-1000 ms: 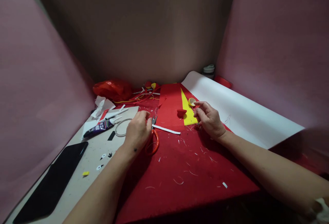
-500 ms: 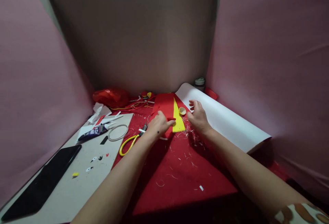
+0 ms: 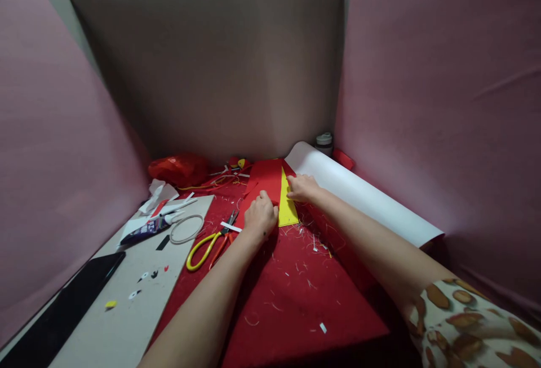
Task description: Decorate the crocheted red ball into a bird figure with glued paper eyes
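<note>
My left hand (image 3: 261,214), its fingers curled closed, rests over the lower part of a red sheet (image 3: 265,175). Whatever those fingers hold, if anything, is hidden. Beside it lies a narrow yellow sheet (image 3: 288,210) with a slanted edge. My right hand (image 3: 303,187) is at that sheet's right edge, fingers bent around something I cannot make out. No tape roll shows there now. Scissors with yellow handles (image 3: 203,252) lie left of my left hand, with a white strip (image 3: 231,226) across their blades. A red handle (image 3: 220,249) lies beside them.
On a grey board (image 3: 169,289) at left are a glue tube (image 3: 146,229), a wire ring (image 3: 186,229), small paper cutouts and a black tablet-like slab (image 3: 70,309). A white paper roll (image 3: 363,196) flanks the right. Behind are a red plastic bag (image 3: 180,168) and a lidded cup (image 3: 324,141).
My right hand has moved left and forward to the yellow sheet, where the tape roll stood; the roll is out of sight. My left hand has curled its outstretched thumb in. The view has shifted slightly.
</note>
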Motion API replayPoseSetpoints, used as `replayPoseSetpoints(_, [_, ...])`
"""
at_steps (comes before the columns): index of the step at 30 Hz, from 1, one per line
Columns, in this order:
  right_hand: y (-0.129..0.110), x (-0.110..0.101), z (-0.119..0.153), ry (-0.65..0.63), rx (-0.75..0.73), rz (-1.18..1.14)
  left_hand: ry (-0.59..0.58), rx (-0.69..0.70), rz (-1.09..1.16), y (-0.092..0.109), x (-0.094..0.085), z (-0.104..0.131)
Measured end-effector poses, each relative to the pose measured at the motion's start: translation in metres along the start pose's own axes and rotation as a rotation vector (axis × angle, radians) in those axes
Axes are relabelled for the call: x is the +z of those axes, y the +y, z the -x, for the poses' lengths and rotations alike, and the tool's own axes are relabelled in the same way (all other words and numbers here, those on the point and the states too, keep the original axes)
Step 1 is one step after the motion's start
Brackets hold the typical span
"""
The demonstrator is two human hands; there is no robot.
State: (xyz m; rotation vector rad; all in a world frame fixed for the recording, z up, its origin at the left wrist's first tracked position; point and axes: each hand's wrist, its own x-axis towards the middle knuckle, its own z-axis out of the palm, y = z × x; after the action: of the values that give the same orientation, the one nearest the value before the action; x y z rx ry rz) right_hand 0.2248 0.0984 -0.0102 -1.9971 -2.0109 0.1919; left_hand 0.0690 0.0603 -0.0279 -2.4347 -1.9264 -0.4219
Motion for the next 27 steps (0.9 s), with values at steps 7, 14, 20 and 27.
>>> replayPoseSetpoints(7, [-0.005, 0.0, -0.009, -0.032, 0.087, -0.395, 0.034, 0.024, 0.181, -0.011, -0.005, 0.002])
replayPoseSetpoints(14, [-0.01, -0.022, 0.01, 0.045, 0.123, -1.211, 0.114, 0.076, 0.648, -0.021, -0.025, 0.003])
replayPoseSetpoints(20, [-0.015, -0.022, 0.051, -0.02, 0.243, -1.763, 0.016, 0.128, 1.042, -0.029, -0.04, 0.021])
replayPoseSetpoints(27, [-0.016, -0.01, 0.074, -0.021, 0.354, -1.993, -0.035, 0.091, 1.165, -0.029, -0.048, 0.036])
